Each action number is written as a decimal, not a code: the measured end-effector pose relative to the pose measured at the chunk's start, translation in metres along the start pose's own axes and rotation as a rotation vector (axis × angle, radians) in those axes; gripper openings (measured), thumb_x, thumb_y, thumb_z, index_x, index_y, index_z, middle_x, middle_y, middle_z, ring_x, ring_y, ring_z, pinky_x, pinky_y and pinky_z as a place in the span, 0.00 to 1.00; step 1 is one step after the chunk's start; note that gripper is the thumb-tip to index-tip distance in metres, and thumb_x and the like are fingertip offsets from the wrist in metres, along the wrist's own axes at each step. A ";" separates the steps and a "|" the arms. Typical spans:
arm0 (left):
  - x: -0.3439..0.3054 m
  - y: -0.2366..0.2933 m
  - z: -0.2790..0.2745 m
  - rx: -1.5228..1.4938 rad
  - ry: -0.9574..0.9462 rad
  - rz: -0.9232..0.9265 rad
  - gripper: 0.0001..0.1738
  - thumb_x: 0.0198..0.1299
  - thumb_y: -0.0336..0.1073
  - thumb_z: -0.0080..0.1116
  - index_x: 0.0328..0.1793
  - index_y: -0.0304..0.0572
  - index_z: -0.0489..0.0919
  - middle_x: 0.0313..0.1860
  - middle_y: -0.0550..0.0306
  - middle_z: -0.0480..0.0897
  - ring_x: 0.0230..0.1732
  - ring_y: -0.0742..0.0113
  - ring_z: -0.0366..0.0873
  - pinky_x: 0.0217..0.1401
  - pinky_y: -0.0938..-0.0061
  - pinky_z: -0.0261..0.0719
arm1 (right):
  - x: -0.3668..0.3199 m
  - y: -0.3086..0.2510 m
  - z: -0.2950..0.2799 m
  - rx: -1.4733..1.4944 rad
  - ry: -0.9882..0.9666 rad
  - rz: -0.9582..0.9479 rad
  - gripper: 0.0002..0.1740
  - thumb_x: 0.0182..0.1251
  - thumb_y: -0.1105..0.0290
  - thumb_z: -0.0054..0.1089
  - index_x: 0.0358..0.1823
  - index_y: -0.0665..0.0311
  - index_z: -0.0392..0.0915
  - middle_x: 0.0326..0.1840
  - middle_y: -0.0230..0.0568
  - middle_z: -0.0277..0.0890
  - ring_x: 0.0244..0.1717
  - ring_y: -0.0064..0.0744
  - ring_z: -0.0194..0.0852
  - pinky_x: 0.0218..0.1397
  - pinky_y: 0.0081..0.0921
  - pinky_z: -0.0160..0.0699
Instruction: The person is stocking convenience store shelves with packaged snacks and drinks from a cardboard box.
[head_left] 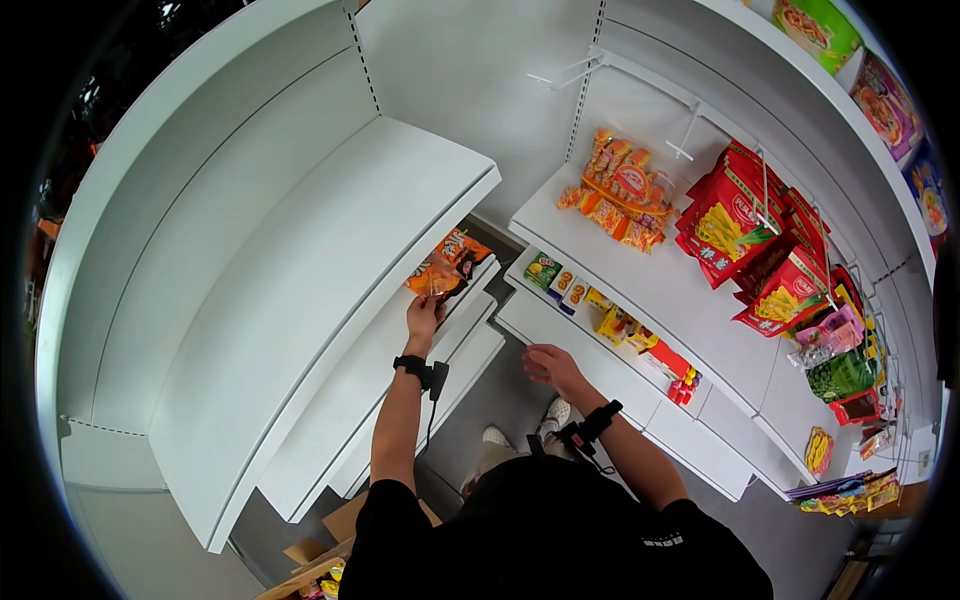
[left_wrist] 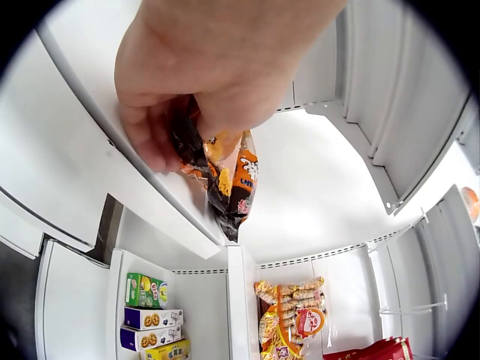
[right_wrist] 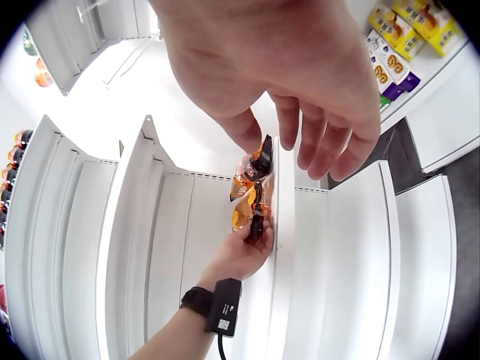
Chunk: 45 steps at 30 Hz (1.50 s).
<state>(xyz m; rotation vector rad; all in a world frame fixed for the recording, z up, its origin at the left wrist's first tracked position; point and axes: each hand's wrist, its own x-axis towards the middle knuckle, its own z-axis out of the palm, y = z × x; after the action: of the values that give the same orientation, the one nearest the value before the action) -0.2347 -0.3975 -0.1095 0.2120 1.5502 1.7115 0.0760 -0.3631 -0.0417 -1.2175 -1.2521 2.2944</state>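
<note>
My left hand [head_left: 424,320] reaches in under the top left shelf and grips an orange-and-black snack bag [head_left: 432,276] at its near end. In the left wrist view the thumb and curled fingers close on the dark edge of the bag [left_wrist: 217,176], and part of it is hidden by the hand. Just behind it a second orange-and-black snack bag [head_left: 462,247] lies at the shelf's back end. My right hand [head_left: 556,368] hangs in the aisle between the two shelf units, fingers loosely extended, holding nothing.
The overhanging top left shelf [head_left: 300,300] stands over the lower shelves [head_left: 330,440]. Across the aisle, small boxes [head_left: 574,295] line a lower shelf. Bagged sausage-like snacks [head_left: 628,195] sit above, and red snack bags [head_left: 735,215] hang from hooks. A cardboard box [head_left: 345,520] stands on the floor.
</note>
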 end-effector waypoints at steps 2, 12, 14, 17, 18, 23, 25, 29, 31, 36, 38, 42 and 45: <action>0.002 -0.002 -0.001 0.027 -0.007 0.005 0.06 0.66 0.31 0.48 0.40 0.37 0.74 0.26 0.57 0.77 0.21 0.73 0.75 0.20 0.80 0.74 | -0.001 0.000 -0.002 0.001 0.002 0.005 0.23 0.66 0.59 0.55 0.58 0.62 0.69 0.51 0.36 0.74 0.50 0.29 0.72 0.51 0.30 0.72; 0.007 -0.006 -0.003 0.019 -0.007 0.008 0.08 0.64 0.34 0.52 0.40 0.35 0.75 0.27 0.59 0.77 0.21 0.74 0.75 0.19 0.81 0.74 | -0.004 0.003 -0.007 0.008 0.004 0.011 0.23 0.66 0.58 0.54 0.58 0.62 0.69 0.51 0.36 0.74 0.50 0.29 0.72 0.51 0.29 0.72; 0.003 -0.002 -0.003 0.004 -0.021 -0.007 0.09 0.63 0.35 0.53 0.41 0.35 0.75 0.27 0.60 0.77 0.21 0.75 0.74 0.20 0.82 0.74 | -0.004 0.006 -0.008 0.014 0.002 0.006 0.23 0.66 0.58 0.54 0.58 0.61 0.69 0.51 0.36 0.74 0.50 0.29 0.72 0.51 0.29 0.72; 0.001 -0.001 -0.004 0.030 -0.009 -0.029 0.11 0.63 0.39 0.54 0.41 0.36 0.76 0.27 0.61 0.77 0.21 0.75 0.74 0.20 0.83 0.73 | -0.007 0.006 -0.008 0.021 0.008 0.012 0.23 0.66 0.58 0.54 0.58 0.61 0.69 0.51 0.36 0.74 0.49 0.28 0.72 0.51 0.29 0.72; -0.002 0.001 -0.004 0.064 -0.006 -0.026 0.12 0.63 0.40 0.55 0.41 0.37 0.76 0.27 0.61 0.77 0.21 0.76 0.74 0.20 0.83 0.73 | -0.008 0.006 -0.007 0.023 0.010 0.010 0.23 0.66 0.58 0.54 0.57 0.61 0.69 0.51 0.35 0.74 0.49 0.28 0.72 0.51 0.29 0.72; -0.041 0.016 -0.008 0.162 0.058 -0.006 0.17 0.61 0.47 0.56 0.40 0.37 0.78 0.27 0.63 0.77 0.23 0.76 0.74 0.23 0.82 0.73 | -0.011 0.009 -0.004 0.060 0.015 0.013 0.22 0.65 0.59 0.55 0.57 0.62 0.69 0.49 0.35 0.74 0.47 0.28 0.72 0.50 0.29 0.73; -0.050 0.008 -0.025 0.217 0.072 0.012 0.18 0.60 0.48 0.57 0.40 0.38 0.78 0.27 0.63 0.77 0.24 0.75 0.74 0.24 0.81 0.72 | -0.012 0.014 -0.002 0.086 0.023 0.014 0.21 0.65 0.59 0.55 0.56 0.62 0.70 0.48 0.35 0.75 0.47 0.28 0.73 0.49 0.29 0.73; -0.083 -0.011 -0.046 0.236 0.149 0.010 0.19 0.58 0.49 0.58 0.40 0.38 0.78 0.28 0.63 0.77 0.25 0.74 0.75 0.24 0.80 0.70 | -0.007 0.032 -0.008 0.211 0.006 0.030 0.19 0.65 0.59 0.54 0.53 0.62 0.72 0.46 0.36 0.75 0.46 0.29 0.73 0.48 0.30 0.74; -0.116 -0.018 -0.054 0.142 0.156 -0.028 0.19 0.57 0.49 0.59 0.40 0.38 0.78 0.30 0.62 0.77 0.28 0.74 0.75 0.28 0.79 0.71 | -0.010 0.037 -0.004 0.268 -0.027 0.045 0.17 0.65 0.61 0.55 0.51 0.62 0.72 0.46 0.37 0.76 0.48 0.32 0.73 0.50 0.33 0.74; -0.200 -0.033 -0.082 -0.005 0.239 -0.137 0.18 0.56 0.46 0.59 0.44 0.38 0.77 0.33 0.60 0.78 0.33 0.71 0.76 0.34 0.77 0.71 | -0.025 0.045 -0.021 0.313 -0.055 0.074 0.15 0.64 0.63 0.55 0.49 0.61 0.72 0.47 0.40 0.76 0.48 0.35 0.74 0.51 0.35 0.74; -0.229 -0.041 -0.092 -0.036 0.298 -0.139 0.17 0.56 0.45 0.59 0.43 0.40 0.77 0.34 0.61 0.78 0.33 0.72 0.76 0.34 0.78 0.72 | -0.028 0.047 -0.026 0.271 -0.063 0.090 0.16 0.65 0.63 0.54 0.50 0.61 0.72 0.48 0.41 0.75 0.48 0.35 0.74 0.51 0.36 0.74; -0.288 -0.057 -0.097 -0.108 0.384 -0.093 0.14 0.56 0.43 0.58 0.42 0.43 0.77 0.34 0.63 0.77 0.34 0.74 0.75 0.35 0.78 0.72 | -0.045 0.046 -0.035 0.245 -0.130 0.097 0.17 0.66 0.61 0.53 0.53 0.62 0.71 0.48 0.39 0.75 0.48 0.33 0.74 0.49 0.34 0.75; -0.335 -0.073 -0.097 -0.172 0.442 -0.043 0.12 0.57 0.42 0.58 0.42 0.43 0.78 0.34 0.63 0.77 0.33 0.75 0.75 0.34 0.79 0.73 | -0.065 0.051 -0.047 0.254 -0.192 0.105 0.19 0.67 0.61 0.52 0.55 0.62 0.69 0.52 0.40 0.74 0.51 0.34 0.72 0.53 0.34 0.73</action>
<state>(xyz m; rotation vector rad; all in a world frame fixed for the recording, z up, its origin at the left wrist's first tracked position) -0.0385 -0.6923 -0.0718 -0.3056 1.6846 1.9325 0.1604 -0.4032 -0.0594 -1.0177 -0.9329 2.6024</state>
